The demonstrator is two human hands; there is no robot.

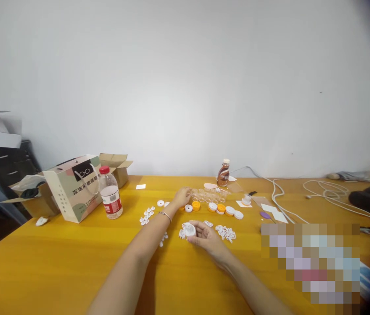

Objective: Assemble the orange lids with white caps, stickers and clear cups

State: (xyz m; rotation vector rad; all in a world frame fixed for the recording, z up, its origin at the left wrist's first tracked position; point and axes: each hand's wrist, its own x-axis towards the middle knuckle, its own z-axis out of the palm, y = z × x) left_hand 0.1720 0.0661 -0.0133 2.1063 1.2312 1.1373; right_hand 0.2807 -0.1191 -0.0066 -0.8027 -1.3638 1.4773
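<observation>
Forearms (pixel 128 271): reached;
Right hand (pixel 206 237): pinched white cup (pixel 189 230); slackness risked dropping;
Left hand (pixel 181 198): was by clear cups (pixel 209 195); grip unclear

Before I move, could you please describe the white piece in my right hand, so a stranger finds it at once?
On the yellow-brown table, find your right hand, the one without a bracelet at its wrist. Between its thumb and fingers is the white piece, round in outline. Unlike the loose small white parts lying nearby, it is larger and held.
</observation>
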